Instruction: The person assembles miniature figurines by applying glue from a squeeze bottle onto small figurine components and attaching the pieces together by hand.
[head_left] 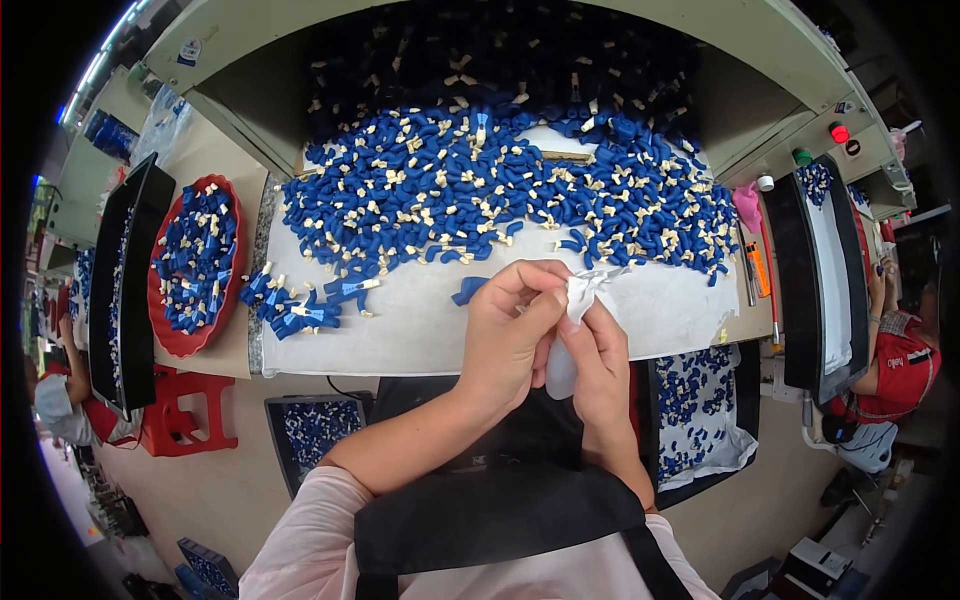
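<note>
Above the near edge of the bench, my two hands meet at a small crumpled white cloth [589,291]. My left hand [512,325] is closed, its thumb and index finger pinched at the cloth's left side. The right hand [597,360] grips the cloth between thumb and fingers, and a smooth pale flap [562,372] hangs below between the hands. Whether a small part is inside the cloth is hidden by my fingers. Just left of my left hand a loose blue part [466,291] lies on the white sheet [410,315].
A wide heap of small blue parts with cream ends [430,190] covers the back of the bench. A red basket [165,335] of them stands left, beside a small loose pile [310,312]. An orange cutter [758,268] lies right. Black trays [748,425] sit below; other people work at both sides.
</note>
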